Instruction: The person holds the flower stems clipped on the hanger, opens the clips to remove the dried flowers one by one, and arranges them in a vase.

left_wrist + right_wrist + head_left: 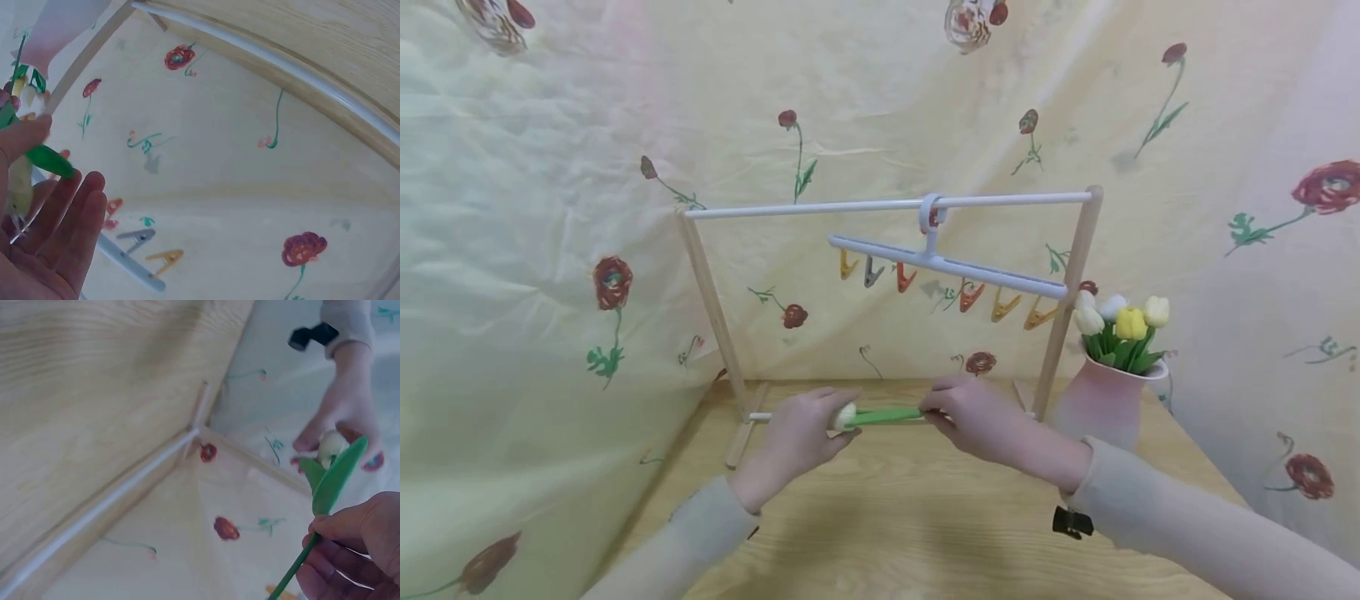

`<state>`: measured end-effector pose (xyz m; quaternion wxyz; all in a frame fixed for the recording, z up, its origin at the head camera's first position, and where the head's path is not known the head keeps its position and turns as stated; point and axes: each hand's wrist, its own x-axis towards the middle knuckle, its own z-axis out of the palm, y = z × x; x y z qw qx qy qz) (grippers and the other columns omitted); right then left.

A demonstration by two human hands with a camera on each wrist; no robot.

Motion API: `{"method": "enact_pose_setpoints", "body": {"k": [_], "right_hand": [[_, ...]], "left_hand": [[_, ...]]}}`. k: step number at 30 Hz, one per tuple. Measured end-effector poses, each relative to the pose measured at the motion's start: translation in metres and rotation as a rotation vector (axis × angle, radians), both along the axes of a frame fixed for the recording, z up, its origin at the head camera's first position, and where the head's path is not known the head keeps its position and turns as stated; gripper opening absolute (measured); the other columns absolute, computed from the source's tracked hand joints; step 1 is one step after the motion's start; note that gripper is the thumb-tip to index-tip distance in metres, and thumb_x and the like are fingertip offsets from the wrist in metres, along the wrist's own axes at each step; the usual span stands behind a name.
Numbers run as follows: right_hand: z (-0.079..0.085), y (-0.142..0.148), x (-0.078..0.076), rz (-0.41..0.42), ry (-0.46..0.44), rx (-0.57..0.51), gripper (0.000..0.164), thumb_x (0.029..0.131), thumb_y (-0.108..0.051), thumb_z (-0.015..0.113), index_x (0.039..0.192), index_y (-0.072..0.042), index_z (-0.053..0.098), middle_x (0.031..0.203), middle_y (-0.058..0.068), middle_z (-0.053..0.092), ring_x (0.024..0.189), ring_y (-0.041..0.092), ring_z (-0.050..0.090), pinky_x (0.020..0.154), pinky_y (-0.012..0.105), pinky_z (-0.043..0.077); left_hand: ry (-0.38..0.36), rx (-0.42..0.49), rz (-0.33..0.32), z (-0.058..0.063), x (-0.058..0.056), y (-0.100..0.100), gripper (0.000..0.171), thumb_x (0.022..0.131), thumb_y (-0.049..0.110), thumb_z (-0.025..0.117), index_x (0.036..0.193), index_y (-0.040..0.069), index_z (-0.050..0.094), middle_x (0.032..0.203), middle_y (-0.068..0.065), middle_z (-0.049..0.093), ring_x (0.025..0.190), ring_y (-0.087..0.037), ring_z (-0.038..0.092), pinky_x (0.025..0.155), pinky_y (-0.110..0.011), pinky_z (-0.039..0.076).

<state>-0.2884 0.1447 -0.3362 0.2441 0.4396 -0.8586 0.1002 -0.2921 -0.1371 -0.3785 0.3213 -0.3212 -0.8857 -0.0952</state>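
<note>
A white artificial tulip (887,416) lies sideways between the two hands in the head view, bloom on the left and stem on the right. My right hand (973,417) pinches its green stem between thumb and fingers, just below the leaves (337,478). Around the white bloom (331,448) is my left hand (801,437), thumb on one side and fingers on the other. Those fingers (81,215) extend loosely in the left wrist view, where a leaf tip (56,162) overlaps them. Part of the bloom is hidden by the left hand.
Behind the hands stands a rack with a white top rail (805,208) and wooden posts (1067,292). A pale blue hanger (947,266) with several coloured clips (906,278) hangs from it, tilted. To the right, a pink-white vase (1105,404) holds white and yellow tulips (1130,323).
</note>
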Motion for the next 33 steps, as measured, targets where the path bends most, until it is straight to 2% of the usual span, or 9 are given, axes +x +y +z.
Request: {"method": "enact_pose_setpoints", "body": {"k": [5,11,14,18,21,24,26,31,33], "right_hand": [[0.012,0.012,-0.003,-0.063,0.026,-0.032,0.010,0.086,-0.003,0.085,0.091,-0.012,0.082,0.083,-0.003,0.071,0.074,0.010,0.065,0.063,0.024,0.056],[0.029,0.034,-0.008,-0.056,0.005,-0.213,0.016,0.085,0.003,0.083,0.098,-0.007,0.082,0.087,0.001,0.078,0.074,0.013,0.073,0.065,0.021,0.061],[0.042,0.053,-0.006,-0.068,0.109,-0.338,0.022,0.081,0.007,0.084,0.099,-0.006,0.082,0.084,0.003,0.079,0.072,0.009,0.072,0.065,0.013,0.058],[0.061,0.080,-0.007,-0.099,0.228,-0.569,0.025,0.079,0.014,0.082,0.099,-0.001,0.082,0.086,0.010,0.081,0.077,-0.009,0.067,0.070,0.002,0.052],[0.074,0.098,-0.008,-0.137,0.265,-0.732,0.022,0.081,0.015,0.080,0.099,0.003,0.082,0.092,-0.008,0.080,0.081,-0.020,0.063,0.074,-0.001,0.050],[0.085,0.114,-0.010,-0.199,0.311,-0.840,0.016,0.083,0.008,0.079,0.099,0.005,0.082,0.095,-0.033,0.070,0.081,-0.022,0.063,0.076,-0.002,0.049],[0.090,0.124,-0.011,-0.232,0.329,-0.899,0.016,0.086,0.003,0.078,0.100,0.006,0.082,0.095,-0.043,0.066,0.080,-0.023,0.063,0.076,-0.003,0.048],[0.091,0.140,-0.012,-0.370,0.336,-0.995,0.019,0.091,-0.005,0.075,0.104,0.007,0.081,0.092,-0.044,0.064,0.079,-0.023,0.061,0.077,-0.004,0.046],[0.089,0.147,-0.015,-0.442,0.324,-1.010,0.020,0.093,-0.009,0.074,0.107,0.004,0.082,0.095,-0.038,0.069,0.079,-0.023,0.060,0.076,-0.004,0.045]], "left_hand": [[-0.046,0.102,-0.003,-0.003,-0.004,-0.007,0.044,0.075,0.028,0.098,0.111,0.009,0.081,0.099,-0.005,0.084,0.081,-0.017,0.080,0.066,-0.028,0.063],[-0.120,0.243,0.000,-0.012,-0.010,-0.008,0.039,0.080,0.027,0.095,0.113,0.011,0.083,0.102,-0.004,0.084,0.081,-0.017,0.080,0.065,-0.028,0.063],[-0.192,0.328,-0.015,-0.016,-0.013,-0.003,0.037,0.082,0.026,0.094,0.115,0.013,0.083,0.106,-0.004,0.084,0.085,-0.017,0.081,0.071,-0.031,0.066],[-0.291,0.423,-0.050,-0.020,-0.016,0.008,0.036,0.085,0.025,0.092,0.116,0.010,0.082,0.111,-0.008,0.083,0.091,-0.021,0.081,0.077,-0.033,0.067],[-0.342,0.485,-0.087,-0.021,-0.018,0.018,0.034,0.086,0.023,0.091,0.115,0.009,0.082,0.112,-0.009,0.083,0.092,-0.023,0.081,0.078,-0.033,0.067],[-0.389,0.535,-0.123,-0.022,-0.020,0.029,0.033,0.086,0.022,0.090,0.115,0.007,0.082,0.112,-0.009,0.083,0.093,-0.025,0.081,0.078,-0.033,0.067],[-0.418,0.565,-0.142,-0.023,-0.021,0.038,0.032,0.087,0.022,0.090,0.114,0.008,0.082,0.111,-0.008,0.083,0.093,-0.025,0.081,0.078,-0.032,0.067],[-0.512,0.616,-0.168,-0.020,-0.021,0.059,0.033,0.088,0.023,0.089,0.116,0.008,0.082,0.112,-0.007,0.083,0.094,-0.022,0.080,0.077,-0.023,0.064],[-0.539,0.628,-0.174,-0.019,-0.021,0.067,0.033,0.088,0.024,0.089,0.116,0.009,0.082,0.112,-0.006,0.083,0.093,-0.017,0.080,0.076,-0.019,0.062]]}}
